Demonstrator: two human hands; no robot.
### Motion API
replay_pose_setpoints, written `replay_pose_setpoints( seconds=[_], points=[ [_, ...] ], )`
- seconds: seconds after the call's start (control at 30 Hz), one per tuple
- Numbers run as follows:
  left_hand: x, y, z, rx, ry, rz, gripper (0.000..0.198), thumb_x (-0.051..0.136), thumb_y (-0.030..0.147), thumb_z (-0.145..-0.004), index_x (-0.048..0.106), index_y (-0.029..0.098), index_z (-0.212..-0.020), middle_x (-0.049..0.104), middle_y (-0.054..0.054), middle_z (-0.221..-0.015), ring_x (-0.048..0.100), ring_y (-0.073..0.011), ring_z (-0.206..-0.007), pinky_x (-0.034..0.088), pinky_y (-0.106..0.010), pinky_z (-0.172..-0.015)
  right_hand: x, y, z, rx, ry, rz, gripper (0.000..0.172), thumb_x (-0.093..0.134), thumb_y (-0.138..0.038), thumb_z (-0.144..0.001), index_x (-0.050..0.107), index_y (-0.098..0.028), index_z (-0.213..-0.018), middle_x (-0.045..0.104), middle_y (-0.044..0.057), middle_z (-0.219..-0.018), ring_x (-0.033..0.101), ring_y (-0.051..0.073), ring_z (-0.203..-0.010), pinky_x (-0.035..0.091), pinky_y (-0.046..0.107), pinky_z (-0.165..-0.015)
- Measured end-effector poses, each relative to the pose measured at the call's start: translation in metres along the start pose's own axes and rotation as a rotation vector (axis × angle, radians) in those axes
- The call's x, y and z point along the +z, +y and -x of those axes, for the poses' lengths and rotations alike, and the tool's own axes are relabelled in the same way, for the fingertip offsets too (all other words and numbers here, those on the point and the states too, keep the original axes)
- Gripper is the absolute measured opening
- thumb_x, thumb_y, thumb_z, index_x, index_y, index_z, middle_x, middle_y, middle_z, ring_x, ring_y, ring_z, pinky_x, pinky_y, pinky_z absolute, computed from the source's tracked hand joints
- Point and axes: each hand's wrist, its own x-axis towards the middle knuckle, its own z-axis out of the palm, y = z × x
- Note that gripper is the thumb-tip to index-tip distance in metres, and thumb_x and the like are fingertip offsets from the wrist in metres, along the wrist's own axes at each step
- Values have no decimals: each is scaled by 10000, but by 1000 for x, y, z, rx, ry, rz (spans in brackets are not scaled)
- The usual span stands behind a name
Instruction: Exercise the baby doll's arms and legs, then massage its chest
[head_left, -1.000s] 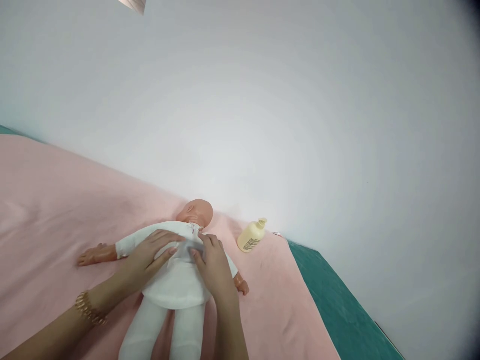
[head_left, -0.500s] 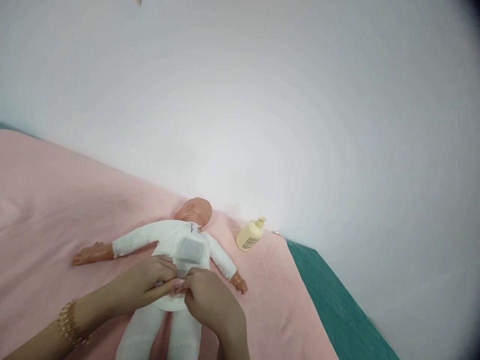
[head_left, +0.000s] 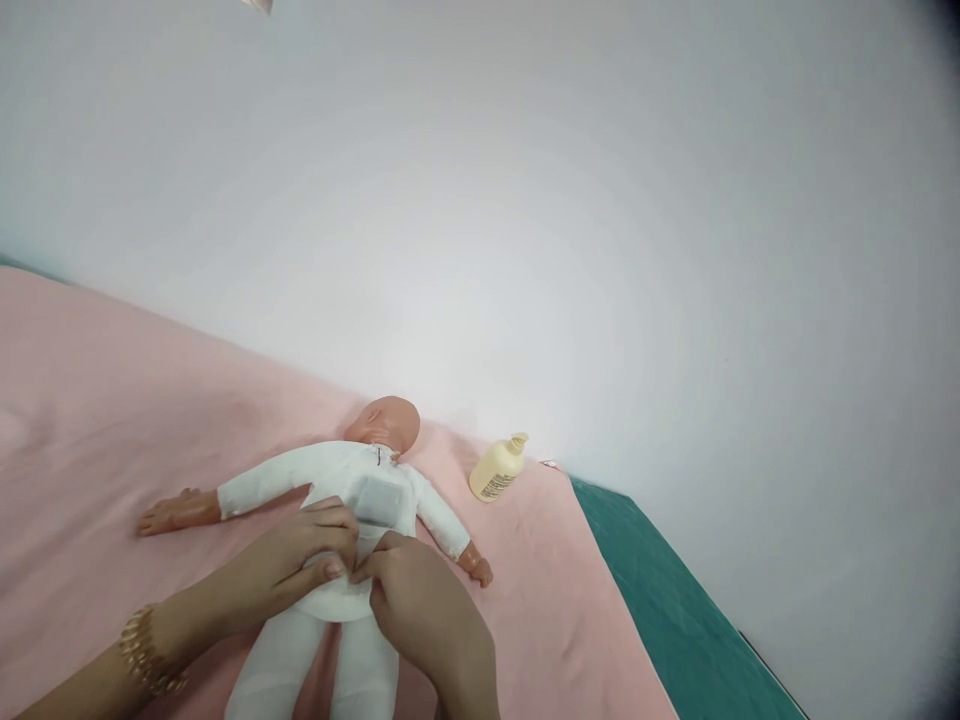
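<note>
A baby doll (head_left: pixel 341 605) with a white cloth body lies on a pink sheet, its bald plastic head (head_left: pixel 394 425) at the far end. A grey rectangular patch (head_left: pixel 380 500) shows on its torso. Just below that patch, my left hand (head_left: pixel 300 555) rests on the doll's middle with its fingers bent inward and its thumb stretched toward the other hand. My right hand (head_left: pixel 424 600) meets it from the right, finger and thumb pinched together at the cloth. What lies between the fingertips is too small and covered to make out.
A pale yellow pump bottle (head_left: pixel 497 470) stands beyond the doll's arm on the right. The pink sheet (head_left: pixel 555 600) covers the surface, with a green cover (head_left: pixel 652 580) showing along the right side. A white wall (head_left: pixel 525 250) rises behind.
My left thumb has drawn back slightly to the left from the right fingertips. My right hand has stayed nearly in place at the doll's middle. The view has shifted slightly.
</note>
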Motion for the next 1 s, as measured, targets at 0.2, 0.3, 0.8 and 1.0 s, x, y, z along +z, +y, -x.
replay_pose_setpoints(
  seconds=[0.2, 0.3, 0.8, 1.0],
  points=[
    [3, -6, 3, -27, -49, -60, 459, 322, 510, -1025, 634, 216, -862, 634, -70, -884, 553, -247, -836, 424, -353, -780, -13, -3, -2, 102, -86, 28, 518, 430, 3, -761, 817, -242, -1002, 741, 89, -1058, 682, 265, -1018, 514, 333, -787],
    [4, -7, 1, -52, -66, -43, 448, 334, 498, -1028, 597, 208, -809, 624, -74, -841, 543, -247, -816, 405, -361, -775, -10, -2, -6, 119, -116, 42, 476, 461, -9, -762, 821, -233, -979, 746, 98, -1028, 700, 274, -965, 505, 328, -718],
    [-4, 1, -4, -71, -35, -120, 388, 359, 394, -1055, 609, 194, -836, 637, -27, -874, 570, -191, -839, 433, -281, -768, -13, -4, -9, 127, -85, 12, 427, 470, -11, -801, 814, -214, -952, 740, 91, -1015, 701, 272, -968, 526, 345, -770],
    [-7, 0, -3, -165, 29, -147, 377, 337, 398, -1050, 610, 197, -887, 654, -45, -911, 581, -222, -884, 448, -337, -857, -19, -4, -7, 157, -62, -49, 434, 446, -18, -865, 756, -128, -1148, 700, 140, -1158, 646, 290, -1135, 495, 415, -998]
  ],
)
